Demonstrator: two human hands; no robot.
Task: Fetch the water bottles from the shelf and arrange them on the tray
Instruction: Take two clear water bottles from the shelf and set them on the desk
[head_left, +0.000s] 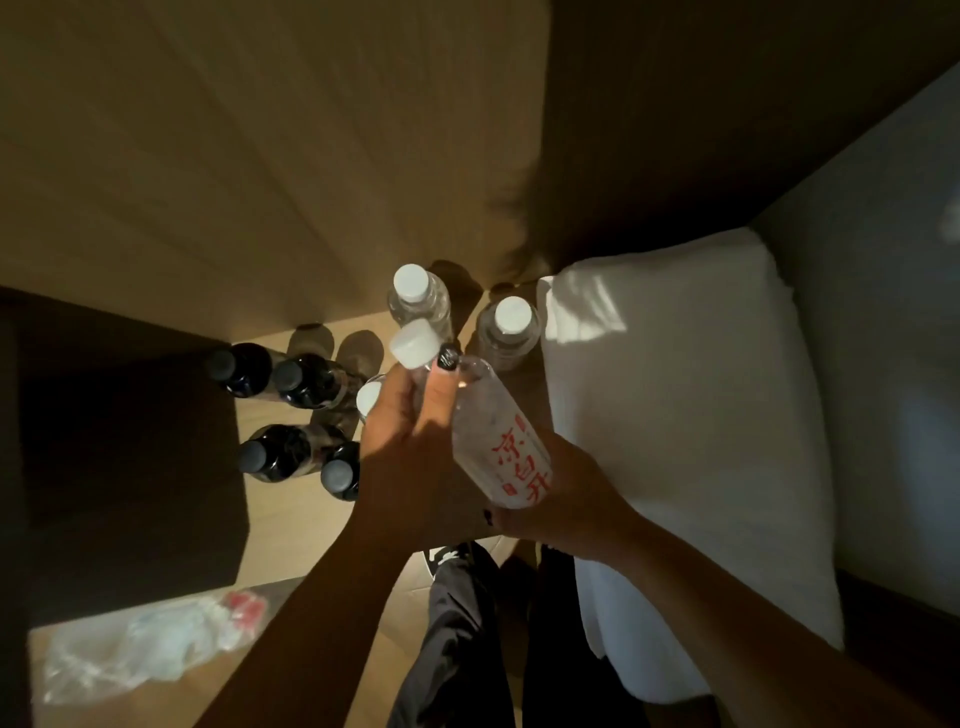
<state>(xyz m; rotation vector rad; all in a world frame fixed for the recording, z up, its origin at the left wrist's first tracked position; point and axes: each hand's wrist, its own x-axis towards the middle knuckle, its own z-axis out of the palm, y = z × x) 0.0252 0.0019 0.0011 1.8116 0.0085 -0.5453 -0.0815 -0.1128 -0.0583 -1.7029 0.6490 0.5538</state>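
Above the wooden shelf (291, 519), both hands grip one tilted water bottle (498, 447): left hand (415, 457) at its neck, right hand (566, 499) under its base.

We are listing four dark bottles (291, 415) with grey caps, standing close together on the pale wooden surface (280, 540) left of centre. We are noting a dark box (130, 467) sitting just left of them, its side in shadow. We are recording a stack of white folded towels (685, 415) lying at the right. We are logging crumpled clear plastic wrap (145, 649) with a red patch, lying at lower left. Wood-grain panels (260, 156) are rising behind.
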